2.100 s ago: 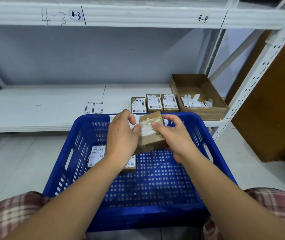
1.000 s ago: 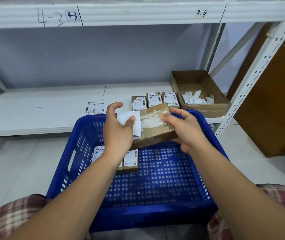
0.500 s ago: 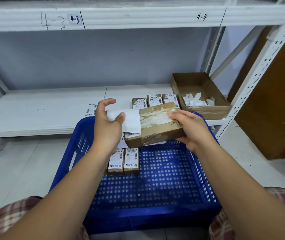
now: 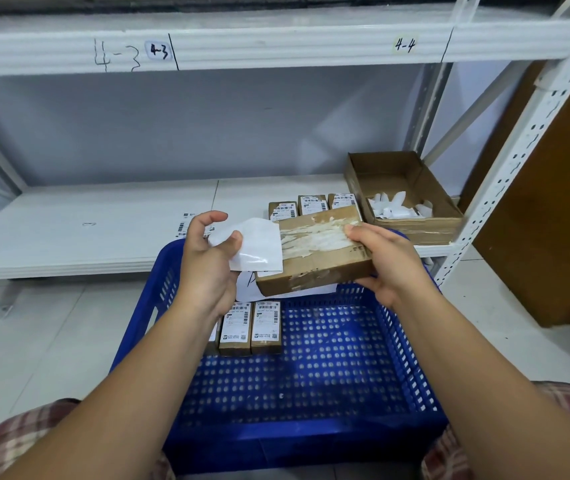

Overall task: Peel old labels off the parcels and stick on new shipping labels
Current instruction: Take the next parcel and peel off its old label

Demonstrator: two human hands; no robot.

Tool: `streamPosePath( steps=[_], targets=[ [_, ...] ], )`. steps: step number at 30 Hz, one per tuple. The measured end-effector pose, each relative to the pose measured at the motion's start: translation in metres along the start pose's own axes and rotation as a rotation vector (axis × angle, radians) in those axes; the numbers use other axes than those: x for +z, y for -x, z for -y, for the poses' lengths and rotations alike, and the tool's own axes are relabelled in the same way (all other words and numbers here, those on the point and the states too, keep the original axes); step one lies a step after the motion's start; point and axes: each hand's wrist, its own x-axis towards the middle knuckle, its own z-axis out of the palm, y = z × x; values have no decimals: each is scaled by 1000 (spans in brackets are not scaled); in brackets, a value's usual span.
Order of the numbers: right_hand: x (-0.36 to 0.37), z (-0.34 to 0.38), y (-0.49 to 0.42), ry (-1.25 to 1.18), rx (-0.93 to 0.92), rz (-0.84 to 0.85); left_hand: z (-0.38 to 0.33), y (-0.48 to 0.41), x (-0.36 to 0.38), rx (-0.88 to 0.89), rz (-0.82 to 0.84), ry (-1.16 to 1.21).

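Now: label [image 4: 259, 247] peeled almost clear of parcel [image 4: 314, 268]; half stuck a second ago.
Left: left grip [image 4: 207, 261] pinches label, at parcel's 9 o'clock.
Right: right grip [image 4: 387, 261] clasps parcel over crate [image 4: 311, 445].
Meaning: new label probably next.

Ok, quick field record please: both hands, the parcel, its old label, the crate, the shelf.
Left hand: pinches white peeled label
Right hand: grips brown cardboard parcel over blue plastic crate
Parcel top: torn white residue
Label: at parcel's left edge; fully detached unclear
Crate: at least two small labelled parcels
White shelf: three labelled boxes, open cardboard box of white scraps
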Motion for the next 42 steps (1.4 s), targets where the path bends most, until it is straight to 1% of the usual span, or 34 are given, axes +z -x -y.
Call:
streamPosePath(
  steps=[2,6,8,10,12,15,17,19,21,22,24,25,26,27,28,29,30,31,32,33,34,36,37,38,39,40,42],
  targets=[
    [2,-4,-1,29,-44,-14,1,-1,-1,-14,-24,-1],
    [6,-10,0,65,-100,-44,1,-6,-1,2,-101,-135],
    [5,-11,0,69,-103,-71,2,-7,1,-31,-106,-151],
    [5,-12,-2,105,-128,-83,4,-7,4,-92,-120,-114],
    [6,-15,-3,161,-158,-69,8,-5,6,-125,-150,-109],
    [8,-18,0,273,-200,3,14,-4,5,-91,-182,-184],
    [8,-22,-1,283,-188,29,14,-5,3,-108,-165,-179],
    [8,-23,-1,263,-147,30,14,-9,-1,-169,-140,-176],
    [5,-25,-4,271,-120,19,17,-13,-6,-152,-134,-285],
    [5,-26,-5,273,-123,19,18,-15,-8,-94,-146,-381],
    [6,-26,-4,298,-128,26,20,-15,-11,87,-187,-632],
    [6,-26,-2,321,-122,28,20,-12,-12,219,-218,-817],
    [7,-26,-2,345,-114,27,19,-8,-12,397,-242,-1031],
    [7,-25,-1,356,-105,25,19,-7,-13,597,-229,-1230],
    [6,-25,-1,351,-107,23,19,-7,-14,772,-169,-1389],
    [5,-24,-2,345,-106,22,21,-8,-16,889,-73,-1515],
    [4,-25,-4,337,-108,24,25,-9,-17,948,23,-1606],
    [2,-26,-5,332,-99,27,30,-11,-18,959,116,-1653],
    [1,-27,-5,330,-100,35,32,-10,-17,926,196,-1646],
    [2,-27,-4,344,-104,41,32,-7,-15,872,242,-1604],
    [4,-28,-2,363,-113,44,32,-4,-12,786,256,-1509],
    [8,-28,2,392,-129,48,31,1,-7,517,172,-1281],
    [10,-29,4,401,-145,49,31,1,-6,419,117,-1206],
    [11,-30,4,410,-165,50,31,2,-5,356,84,-1164],
    [13,-31,6,421,-181,49,31,2,-4,303,76,-1158],
    [15,-32,7,430,-195,55,32,3,-3,275,81,-1201],
    [18,-34,10,438,-207,71,35,2,-3,254,86,-1339]
  ],
)
